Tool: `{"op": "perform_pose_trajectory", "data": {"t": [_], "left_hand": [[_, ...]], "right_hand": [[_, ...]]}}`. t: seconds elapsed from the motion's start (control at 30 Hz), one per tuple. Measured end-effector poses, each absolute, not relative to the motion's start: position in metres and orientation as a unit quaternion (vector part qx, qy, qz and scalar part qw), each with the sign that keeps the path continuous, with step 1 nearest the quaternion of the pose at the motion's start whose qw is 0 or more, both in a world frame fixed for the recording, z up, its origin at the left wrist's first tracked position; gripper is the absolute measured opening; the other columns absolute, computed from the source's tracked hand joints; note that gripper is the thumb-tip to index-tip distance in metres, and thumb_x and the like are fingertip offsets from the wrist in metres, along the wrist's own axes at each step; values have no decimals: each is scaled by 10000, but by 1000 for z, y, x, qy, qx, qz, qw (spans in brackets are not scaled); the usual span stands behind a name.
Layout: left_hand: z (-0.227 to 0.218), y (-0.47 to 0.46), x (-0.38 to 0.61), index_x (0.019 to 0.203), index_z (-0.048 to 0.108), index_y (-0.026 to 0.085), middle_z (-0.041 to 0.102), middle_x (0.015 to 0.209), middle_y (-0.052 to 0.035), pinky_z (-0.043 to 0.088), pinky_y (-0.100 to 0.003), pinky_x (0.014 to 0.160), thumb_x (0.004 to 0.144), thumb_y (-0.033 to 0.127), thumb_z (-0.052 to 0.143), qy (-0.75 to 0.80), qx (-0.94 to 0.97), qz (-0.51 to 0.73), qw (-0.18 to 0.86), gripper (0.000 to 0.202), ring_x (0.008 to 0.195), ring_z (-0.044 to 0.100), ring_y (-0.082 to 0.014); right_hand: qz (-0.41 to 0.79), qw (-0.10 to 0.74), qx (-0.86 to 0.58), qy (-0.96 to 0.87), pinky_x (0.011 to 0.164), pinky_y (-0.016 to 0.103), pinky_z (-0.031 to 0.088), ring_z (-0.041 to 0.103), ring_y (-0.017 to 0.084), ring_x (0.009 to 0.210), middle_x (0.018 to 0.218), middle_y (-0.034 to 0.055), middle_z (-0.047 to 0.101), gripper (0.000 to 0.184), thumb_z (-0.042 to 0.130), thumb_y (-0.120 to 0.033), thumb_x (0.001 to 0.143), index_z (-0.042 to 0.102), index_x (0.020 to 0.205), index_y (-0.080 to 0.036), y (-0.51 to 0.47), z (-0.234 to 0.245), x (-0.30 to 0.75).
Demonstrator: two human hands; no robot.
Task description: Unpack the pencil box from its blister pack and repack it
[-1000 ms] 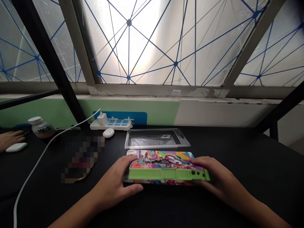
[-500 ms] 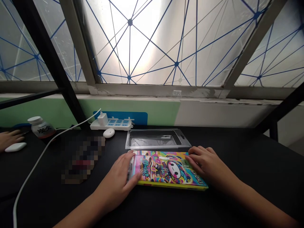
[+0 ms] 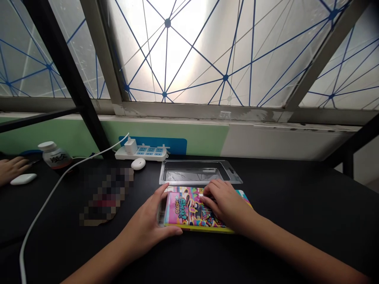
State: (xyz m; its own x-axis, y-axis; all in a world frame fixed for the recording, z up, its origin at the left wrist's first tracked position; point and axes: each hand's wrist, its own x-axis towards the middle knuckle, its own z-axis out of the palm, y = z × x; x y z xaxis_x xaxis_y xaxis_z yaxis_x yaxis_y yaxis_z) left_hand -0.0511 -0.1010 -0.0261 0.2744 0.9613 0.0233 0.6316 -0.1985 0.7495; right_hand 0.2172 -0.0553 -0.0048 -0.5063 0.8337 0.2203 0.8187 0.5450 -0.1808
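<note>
Left hand: our left hand (image 3: 148, 227) cups the left end of the colourful printed pack (image 3: 185, 211), thumb along its near edge and fingers curled up its short side; a loose brace, not a closed fist.
Right hand: our right hand (image 3: 226, 205) lies palm down on top of the pack, fingers spread flat across the picture side, gripping nothing.
Pack: it lies flat on the black table (image 3: 296, 205), just in front of the clear plastic tray (image 3: 199, 172), near it but, as far as we can tell, not touching.
Step in hand: we judge that we are pressing the pack flat and steadying it.
Doing it well: we should keep the left hand as a stop so the pack cannot slide on the smooth top, and press evenly with the flats of the right fingers, not the tips, so the card does not crease.
Watch for: the tray is light; a nudge from the far edge of the pack would likely shift it.
Around us: a white power strip (image 3: 140, 152) with a cable (image 3: 59, 183), a small white oval object (image 3: 138, 163), a bottle (image 3: 55, 157), and another person's hand (image 3: 10, 169) at far left.
</note>
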Motion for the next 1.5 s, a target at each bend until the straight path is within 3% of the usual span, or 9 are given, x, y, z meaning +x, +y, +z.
{"op": "perform_pose_trajectory", "data": {"t": [0.2,0.4,0.5,0.6,0.8,0.93,1.1,1.33,1.5], "left_hand": [[-26,-98,-49,1559,190,296,545,1461,-84,389,-422,1120,718,443,821,544,722,269,332,1062,1352,501,-304],[-24,-97,-50,1559,268,256,472,1527,-99,359,-441,1150,802,470,747,524,741,271,321,921,1393,449,-316],[-21,-97,-58,1532,372,260,362,1598,-67,262,-491,1196,952,624,456,500,747,258,353,690,1471,314,-325],[-15,-98,-64,1536,371,300,297,1625,3,155,-509,1220,988,674,144,512,723,248,392,702,1509,213,-294],[-9,-97,-61,1574,238,320,176,1651,-6,159,-520,1214,891,698,515,537,735,172,376,828,1520,117,-317],[-15,-97,-61,1581,189,331,149,1653,-11,179,-520,1209,867,649,601,543,749,147,350,884,1514,120,-324],[-21,-97,-63,1582,186,327,169,1647,-27,198,-542,1193,903,603,581,531,773,151,313,833,1505,138,-332],[-20,-98,-63,1564,271,320,271,1618,-34,251,-539,1175,972,550,483,531,768,187,304,669,1482,241,-323],[-21,-98,-67,1553,305,340,299,1614,-4,262,-546,1176,1008,591,321,537,748,208,330,600,1478,273,-324]], "right_hand": [[-30,169,-464,-869,730,379,464,563,238,799,856,68,612,156,577,-273,968,563,843,-180,-52,-11,219],[-130,301,-397,-857,728,381,474,558,236,791,852,80,602,236,445,-350,1028,534,882,-188,-55,-2,221],[-151,340,-328,-868,844,395,468,584,215,825,866,65,631,175,498,-341,1018,536,938,-190,-69,13,226],[-100,310,-267,-907,945,388,435,611,181,801,852,33,659,94,521,-281,1013,551,1007,-192,-90,29,238],[-40,167,-260,-950,1048,391,424,650,246,1122,1236,110,693,472,481,-559,979,593,1271,-206,-113,19,290],[-103,134,-311,-935,1061,402,443,564,277,1294,1461,102,552,646,599,-493,939,418,1508,-247,-114,-14,328],[-59,162,-368,-914,1030,435,497,560,262,1302,1478,40,533,529,546,-304,988,417,1494,-386,-115,-30,346],[75,187,-429,-880,1065,499,495,472,334,1372,1497,67,514,616,722,-411,860,513,1438,-362,-108,-24,349],[117,244,-413,-870,993,452,555,585,297,1263,1198,41,731,291,579,-347,958,691,1226,-351,-107,-15,348]]}}
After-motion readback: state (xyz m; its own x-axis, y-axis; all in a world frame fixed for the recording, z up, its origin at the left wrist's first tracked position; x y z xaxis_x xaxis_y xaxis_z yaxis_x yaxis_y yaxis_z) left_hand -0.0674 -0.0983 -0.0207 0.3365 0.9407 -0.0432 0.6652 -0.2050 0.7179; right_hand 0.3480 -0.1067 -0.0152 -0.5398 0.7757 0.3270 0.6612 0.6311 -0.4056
